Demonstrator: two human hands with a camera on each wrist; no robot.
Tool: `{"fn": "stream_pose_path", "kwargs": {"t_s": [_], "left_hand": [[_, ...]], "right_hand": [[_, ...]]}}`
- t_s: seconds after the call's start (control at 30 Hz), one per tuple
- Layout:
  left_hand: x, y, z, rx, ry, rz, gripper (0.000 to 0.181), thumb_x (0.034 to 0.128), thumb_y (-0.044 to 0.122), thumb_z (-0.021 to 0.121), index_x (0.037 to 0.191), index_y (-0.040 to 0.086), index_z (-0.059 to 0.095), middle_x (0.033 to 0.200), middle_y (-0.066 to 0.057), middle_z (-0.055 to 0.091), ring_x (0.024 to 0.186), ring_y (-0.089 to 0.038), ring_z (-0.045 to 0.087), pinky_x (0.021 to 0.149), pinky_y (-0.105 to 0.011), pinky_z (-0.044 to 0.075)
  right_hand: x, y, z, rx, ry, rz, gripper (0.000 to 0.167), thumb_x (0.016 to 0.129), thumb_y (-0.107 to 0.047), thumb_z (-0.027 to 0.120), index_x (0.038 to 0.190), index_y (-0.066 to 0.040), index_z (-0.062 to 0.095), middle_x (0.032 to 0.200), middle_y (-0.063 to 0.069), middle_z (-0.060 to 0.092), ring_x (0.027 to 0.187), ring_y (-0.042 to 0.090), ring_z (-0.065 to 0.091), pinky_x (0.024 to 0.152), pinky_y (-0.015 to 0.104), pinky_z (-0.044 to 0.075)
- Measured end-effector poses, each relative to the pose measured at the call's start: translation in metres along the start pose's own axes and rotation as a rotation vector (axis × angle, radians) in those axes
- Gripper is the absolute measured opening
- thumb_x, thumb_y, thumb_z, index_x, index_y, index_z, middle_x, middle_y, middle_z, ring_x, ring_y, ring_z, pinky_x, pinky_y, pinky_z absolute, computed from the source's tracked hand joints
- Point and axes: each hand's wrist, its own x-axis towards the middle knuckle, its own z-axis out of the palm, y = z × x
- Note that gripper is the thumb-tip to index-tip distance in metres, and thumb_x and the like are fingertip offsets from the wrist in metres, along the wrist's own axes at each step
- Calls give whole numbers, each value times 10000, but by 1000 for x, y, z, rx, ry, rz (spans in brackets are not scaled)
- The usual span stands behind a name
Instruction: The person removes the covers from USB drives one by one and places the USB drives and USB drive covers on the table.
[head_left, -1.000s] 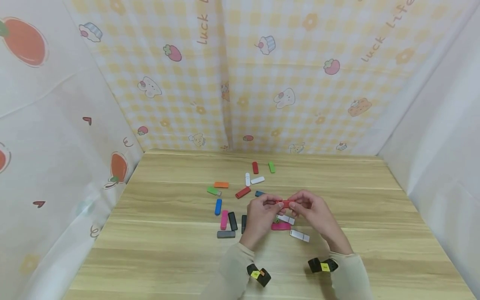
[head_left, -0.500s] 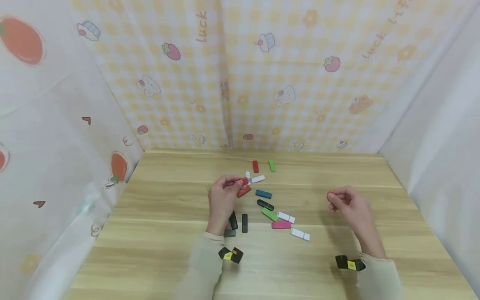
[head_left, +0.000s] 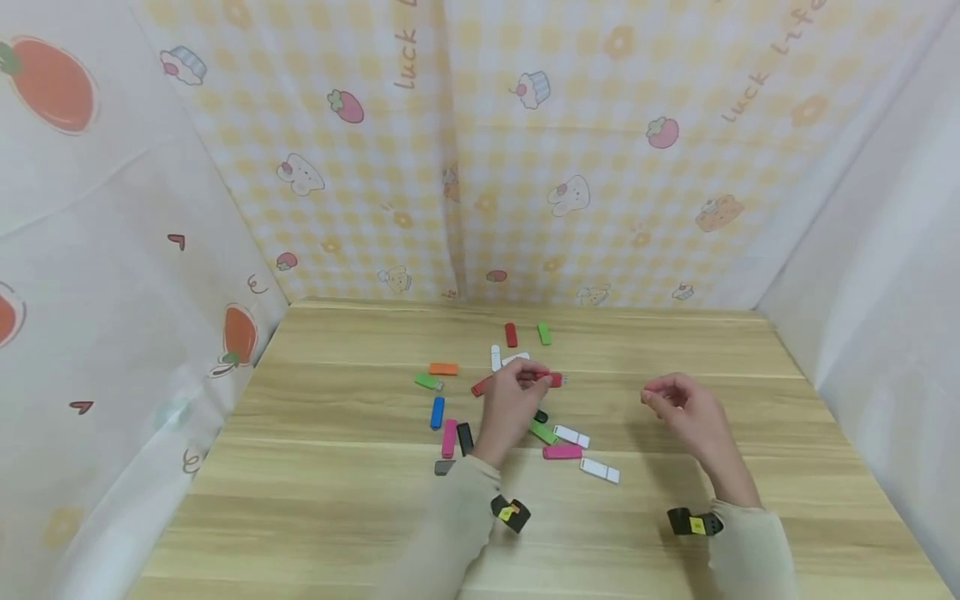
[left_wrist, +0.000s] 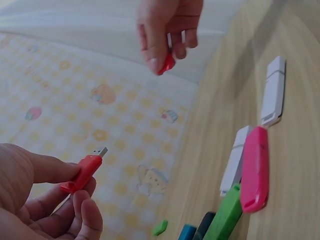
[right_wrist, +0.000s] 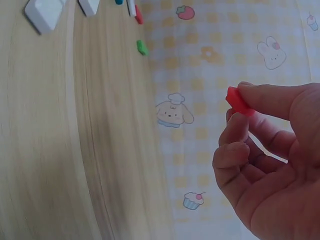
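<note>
Between thumb and fingers, my left hand (head_left: 513,408) pinches a red USB stick (left_wrist: 84,172), its metal plug bare and pointing away from the palm. Off to the right, my right hand (head_left: 690,417) pinches a small red USB cap (right_wrist: 240,101) above the wooden table. The two hands are apart. Under and around the left hand lie other USB sticks: a green one (head_left: 543,432), a pink one (head_left: 562,452) and a white one (head_left: 572,436). The left hand and sleeve hide part of the group.
Left of the hands lie an orange stick (head_left: 443,369), a green one with bare plug (head_left: 428,382), a blue one (head_left: 437,412) and a pink one (head_left: 449,438). Red (head_left: 511,335) and green (head_left: 543,333) sticks lie farther back. A patterned cloth (head_left: 600,250) stands behind the wooden table (head_left: 337,517).
Both hands were together on the red USB stick, then parted, the right hand taking the cap. My left hand swung left, then came back right with the stick; the right hand shifted slightly left.
</note>
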Motion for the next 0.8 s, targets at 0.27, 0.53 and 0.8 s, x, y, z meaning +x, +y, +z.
{"fn": "stream_pose_path", "kwargs": {"t_s": [0.27, 0.53, 0.8], "left_hand": [[-5, 8, 50, 89, -178, 17, 85, 1002, 70, 755, 1086, 84, 757, 925, 26, 724, 775, -40, 593, 650, -172, 507], [-1, 8, 91, 202, -227, -17, 68, 989, 78, 778, 978, 125, 730, 863, 65, 684, 729, -25, 567, 637, -175, 497], [3, -2, 117, 337, -271, -28, 143, 969, 34, 770, 866, 101, 696, 805, 43, 687, 697, -47, 556, 636, -183, 476]], "right_hand": [[3, 9, -1, -24, -86, 14, 178, 1025, -161, 748, 1114, -7, 734, 922, 103, 748, 736, 128, 595, 594, 250, 498], [5, 20, -3, 1, -219, 92, 187, 1044, -144, 708, 1139, 17, 705, 958, 136, 752, 761, 196, 667, 621, 287, 569], [6, 26, 2, 15, -304, 111, 116, 1011, -45, 695, 1078, 50, 696, 905, 120, 730, 750, 194, 687, 636, 299, 595]]}}
